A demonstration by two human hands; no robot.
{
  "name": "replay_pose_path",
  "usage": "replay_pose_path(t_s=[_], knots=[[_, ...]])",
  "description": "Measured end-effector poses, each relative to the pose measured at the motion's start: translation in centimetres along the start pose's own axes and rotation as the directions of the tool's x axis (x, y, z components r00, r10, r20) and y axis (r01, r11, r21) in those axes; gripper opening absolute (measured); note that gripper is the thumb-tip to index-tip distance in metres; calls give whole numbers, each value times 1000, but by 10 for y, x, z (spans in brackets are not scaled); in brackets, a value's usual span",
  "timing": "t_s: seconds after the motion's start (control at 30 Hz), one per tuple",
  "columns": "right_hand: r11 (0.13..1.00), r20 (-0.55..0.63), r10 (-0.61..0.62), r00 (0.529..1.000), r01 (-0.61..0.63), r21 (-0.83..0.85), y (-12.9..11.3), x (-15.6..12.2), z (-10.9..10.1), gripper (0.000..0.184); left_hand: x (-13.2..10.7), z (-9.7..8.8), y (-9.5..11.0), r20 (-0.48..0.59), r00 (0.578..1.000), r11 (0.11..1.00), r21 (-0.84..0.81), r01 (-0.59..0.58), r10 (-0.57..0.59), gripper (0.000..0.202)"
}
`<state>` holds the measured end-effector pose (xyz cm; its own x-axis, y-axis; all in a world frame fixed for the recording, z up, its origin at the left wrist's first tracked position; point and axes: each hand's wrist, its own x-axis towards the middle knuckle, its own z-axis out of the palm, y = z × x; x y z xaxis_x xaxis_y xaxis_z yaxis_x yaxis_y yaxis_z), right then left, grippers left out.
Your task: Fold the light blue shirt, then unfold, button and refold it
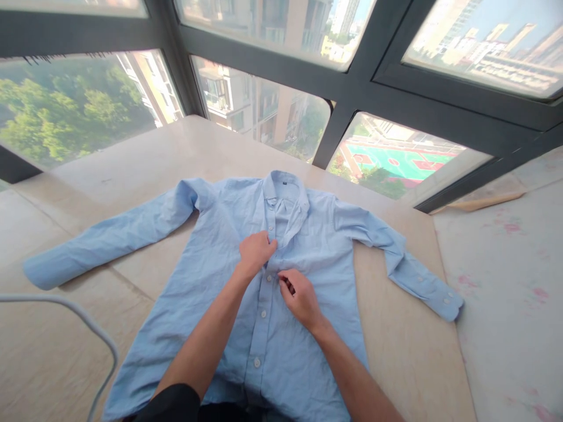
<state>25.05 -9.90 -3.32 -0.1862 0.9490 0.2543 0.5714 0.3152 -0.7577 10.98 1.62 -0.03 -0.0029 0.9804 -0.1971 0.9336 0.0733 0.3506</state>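
Observation:
A light blue long-sleeved shirt [211, 252] lies front up on a pale surface, its collar away from me and both sleeves spread out. Down its middle runs the button placket [259, 337], where several buttons show. The collar is open at the top. My left hand [256, 253] is closed on the placket below the collar, pinching the cloth between thumb and fingers. Just right of the placket and lower down, my right hand [301, 298] has its fingers curled together, with the fingertips close to the placket edge. Whether they grip any cloth is hidden.
The shirt rests on a pale stone-like ledge [404, 340] with a seam on the left. A white cable [103, 337] loops at the lower left. Dark-framed windows [264, 50] rise behind, and a flowered wall [505, 281] stands at the right.

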Motion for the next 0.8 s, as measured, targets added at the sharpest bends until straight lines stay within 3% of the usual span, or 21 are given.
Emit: replay_pose_path(t_s=[0.2,0.33,0.57,0.8], knots=[[1000,-13,-22,1000,21,-22,2,0,1,19,-3,3,-4,-64,998,999,-52,6,-10,26],[1000,-17,-12,1000,11,-28,2,0,1,19,-4,-3,-5,-11,1000,989,-147,24,-26,23],[999,-11,-17,1000,17,-33,2,0,1,19,3,-14,6,-18,994,953,-286,-104,104,22],[1000,-3,5,1000,-5,-17,0,0,0,19,16,-2,5,7,982,957,-226,-180,187,20]])
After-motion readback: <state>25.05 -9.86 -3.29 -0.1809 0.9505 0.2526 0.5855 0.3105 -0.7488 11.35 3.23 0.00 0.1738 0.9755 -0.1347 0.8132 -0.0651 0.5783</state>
